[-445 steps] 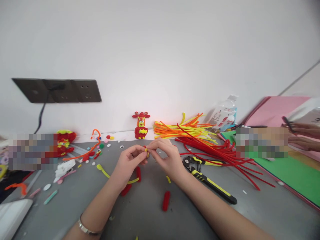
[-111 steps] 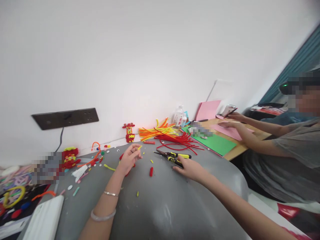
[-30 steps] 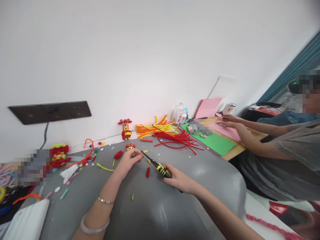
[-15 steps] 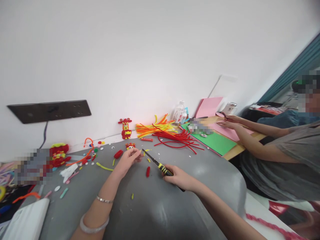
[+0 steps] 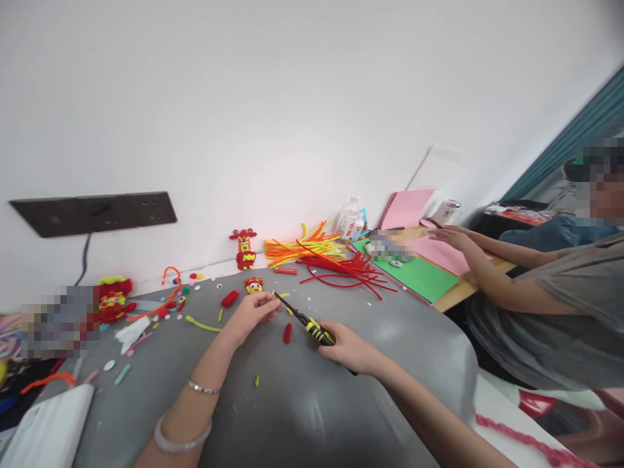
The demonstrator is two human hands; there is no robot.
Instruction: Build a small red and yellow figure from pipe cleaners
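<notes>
My left hand [image 5: 251,313] is closed in a pinch over the grey table [image 5: 312,403]; what it pinches is too small to make out. My right hand [image 5: 347,348] grips the black-and-yellow handles of a pair of cutters [image 5: 305,320], whose tip points at my left fingertips. A small red and yellow head piece [image 5: 253,284] lies just beyond my left hand. A short red coil [image 5: 287,333] lies between my hands, another red coil [image 5: 229,298] to the left.
A red and yellow figure [image 5: 243,249] stands at the wall beside piles of orange, yellow and red pipe cleaners [image 5: 322,255]. A bottle [image 5: 350,221], green paper [image 5: 419,276] and pink paper lie right, where another person's hands [image 5: 451,237] work. Craft bits scatter left.
The cutters' tip has come closer to my left fingertips over the last second. My left hand stays pinched in place. The other person's hands have shifted a little on the pink paper.
</notes>
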